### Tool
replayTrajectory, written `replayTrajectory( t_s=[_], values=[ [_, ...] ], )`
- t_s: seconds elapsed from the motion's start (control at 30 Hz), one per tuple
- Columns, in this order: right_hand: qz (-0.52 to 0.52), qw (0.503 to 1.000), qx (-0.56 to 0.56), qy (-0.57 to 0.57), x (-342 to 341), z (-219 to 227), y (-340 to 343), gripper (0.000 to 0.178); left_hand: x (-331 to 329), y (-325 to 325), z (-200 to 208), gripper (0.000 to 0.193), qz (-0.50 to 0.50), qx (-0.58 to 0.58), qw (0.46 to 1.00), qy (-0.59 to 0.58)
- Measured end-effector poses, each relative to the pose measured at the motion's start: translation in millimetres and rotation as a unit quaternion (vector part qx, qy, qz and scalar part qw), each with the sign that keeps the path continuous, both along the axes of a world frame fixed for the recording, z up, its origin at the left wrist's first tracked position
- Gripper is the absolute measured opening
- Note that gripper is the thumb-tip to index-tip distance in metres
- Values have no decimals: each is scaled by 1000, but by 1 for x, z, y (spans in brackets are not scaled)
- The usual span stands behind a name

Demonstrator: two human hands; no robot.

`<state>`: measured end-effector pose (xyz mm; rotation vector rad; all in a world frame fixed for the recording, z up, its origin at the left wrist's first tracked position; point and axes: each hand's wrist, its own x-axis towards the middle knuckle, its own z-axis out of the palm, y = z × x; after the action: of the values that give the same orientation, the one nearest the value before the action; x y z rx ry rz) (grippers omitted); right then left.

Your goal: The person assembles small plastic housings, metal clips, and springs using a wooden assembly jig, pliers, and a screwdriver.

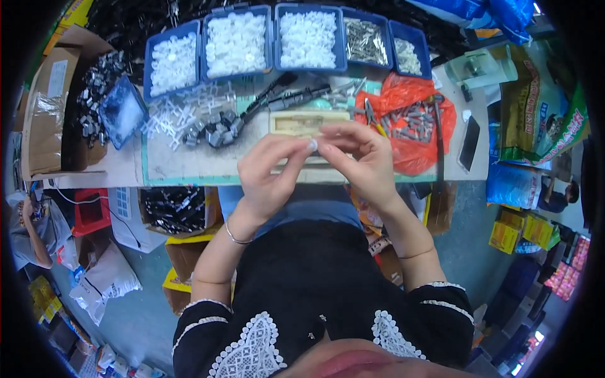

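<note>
My left hand [268, 173] pinches a small round white plastic piece [312, 145] between thumb and forefinger, just above the table's near edge. Close beside it is my right hand [365, 160], its thumb tip right by the piece and its fingers curved but apart. Whether the right thumb touches the piece is hard to tell. Behind both hands lies a cream-coloured block-like fixture [296, 121] with a recess, partly covered by my fingers.
Blue bins [242, 70] of white and metal parts line the back. White plastic pieces [183, 113] and dark metal parts [222, 128] lie left. At right are a red bag [413, 162] with metal pieces, pliers [372, 113] and a phone [468, 143]. A cardboard box [53, 107] stands far left.
</note>
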<state>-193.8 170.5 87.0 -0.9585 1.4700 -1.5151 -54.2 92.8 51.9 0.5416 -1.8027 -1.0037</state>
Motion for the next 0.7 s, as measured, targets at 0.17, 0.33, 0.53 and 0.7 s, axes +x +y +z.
replayTrajectory(
  t_s=[0.17,0.33,0.53,0.7],
  values=[
    [127,982,64,128,-3,-19,29,11,30,14,-19,27,-57,-242,965,-80],
    [115,941,27,316,4,-23,25,10,35,11,-29,31,-87,-325,935,-116],
    [77,855,-54,510,-10,-64,-4,11,30,0,-39,27,4,-238,949,-208],
    [107,808,-102,571,-11,-77,-11,16,34,-3,-61,27,-12,-216,950,-225]
  ],
)
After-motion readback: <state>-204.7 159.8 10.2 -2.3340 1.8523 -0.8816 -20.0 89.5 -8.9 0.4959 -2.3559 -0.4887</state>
